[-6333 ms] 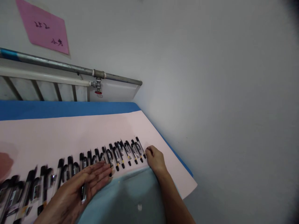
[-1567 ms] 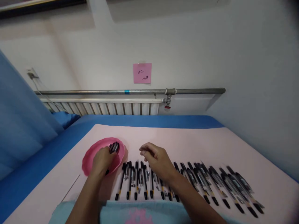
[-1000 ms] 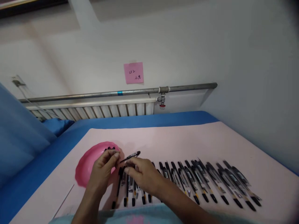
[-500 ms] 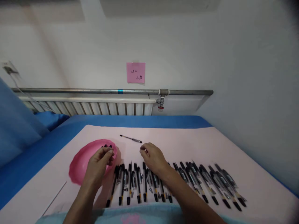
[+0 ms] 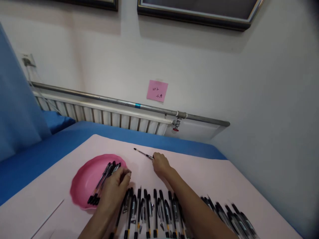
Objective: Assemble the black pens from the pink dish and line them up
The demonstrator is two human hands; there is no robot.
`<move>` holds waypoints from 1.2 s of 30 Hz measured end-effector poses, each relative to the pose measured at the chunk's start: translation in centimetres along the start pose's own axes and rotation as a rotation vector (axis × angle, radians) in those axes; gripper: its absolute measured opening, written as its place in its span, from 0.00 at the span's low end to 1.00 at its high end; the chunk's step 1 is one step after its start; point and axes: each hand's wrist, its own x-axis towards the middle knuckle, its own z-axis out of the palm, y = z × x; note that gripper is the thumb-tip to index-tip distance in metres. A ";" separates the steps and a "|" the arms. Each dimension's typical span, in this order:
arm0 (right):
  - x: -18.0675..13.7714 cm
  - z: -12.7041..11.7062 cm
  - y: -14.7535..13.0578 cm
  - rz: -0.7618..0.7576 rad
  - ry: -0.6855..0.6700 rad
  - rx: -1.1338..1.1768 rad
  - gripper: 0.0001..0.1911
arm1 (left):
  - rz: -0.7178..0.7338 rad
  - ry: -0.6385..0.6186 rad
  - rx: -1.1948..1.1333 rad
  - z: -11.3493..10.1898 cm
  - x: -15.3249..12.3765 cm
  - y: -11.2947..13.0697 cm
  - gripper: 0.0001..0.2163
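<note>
My right hand [image 5: 160, 164] is closed around the near end of a black-and-clear pen [image 5: 144, 153] beyond the rows; the far tip points left. My left hand [image 5: 115, 186] is at the right rim of a pink bowl [image 5: 82, 176], its fingers curled in a pinch. Whatever lies between those fingertips, if anything, is hidden. Several pens [image 5: 106, 179] rest side by side in the bowl, partly behind the left hand. In front of me lie rows of pen barrels [image 5: 155, 212], with black caps [image 5: 167, 209] and small metallic tips [image 5: 162, 226] among them.
More pen parts [image 5: 236, 219] lie to the right, beyond my right forearm. A thin white stick [image 5: 47, 219] lies at the left on the pale pink table covering [image 5: 199, 172]. Behind the blue edge [image 5: 119, 134] stand a radiator [image 5: 107, 116] and a metal pipe [image 5: 99, 97].
My right hand has reached the lone pen and closed on its end. My left hand has shifted slightly right, showing more pens in the bowl. The view has tilted.
</note>
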 end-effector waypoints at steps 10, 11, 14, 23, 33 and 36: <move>-13.0 -5.3 -3.0 -0.289 0.203 0.446 0.04 | 0.643 -0.136 0.189 3.3 -2.3 1.8 0.11; -13.8 -5.2 -3.0 -0.258 0.209 0.499 0.04 | 0.646 -0.161 0.189 3.4 -2.7 2.0 0.10; -15.3 -4.8 -2.4 -0.211 0.197 0.659 0.03 | 0.605 -0.196 0.171 3.5 -3.5 2.5 0.06; -18.1 -4.0 -0.2 -0.258 0.115 0.713 0.05 | 0.244 0.017 -0.243 3.1 -3.6 2.3 0.13; -28.8 -2.3 1.0 -0.510 -0.269 0.358 0.29 | 0.241 -0.014 -0.268 3.0 -4.2 3.2 0.14; -30.0 -0.9 1.3 -0.522 -0.238 0.311 0.28 | 0.249 -0.009 -0.281 3.2 -4.2 3.2 0.15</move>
